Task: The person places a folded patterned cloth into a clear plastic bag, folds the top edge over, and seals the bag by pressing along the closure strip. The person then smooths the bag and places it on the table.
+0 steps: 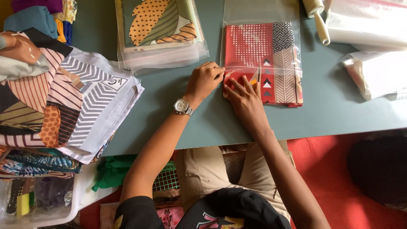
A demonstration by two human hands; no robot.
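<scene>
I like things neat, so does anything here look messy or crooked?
Mostly tidy. The red patterned cloth sticks out of the open end of its clear bag, where the left hand and right hand rest. The stack of folded cloths at the left hangs over the table edge.

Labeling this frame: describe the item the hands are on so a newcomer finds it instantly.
On the grey-green table, look at its middle, where the left hand and right hand meet. There lies a folded red cloth half inside a clear plastic bag. Unlike the bagged leaf-print stack beside it, it is red with dots and triangles.
</scene>
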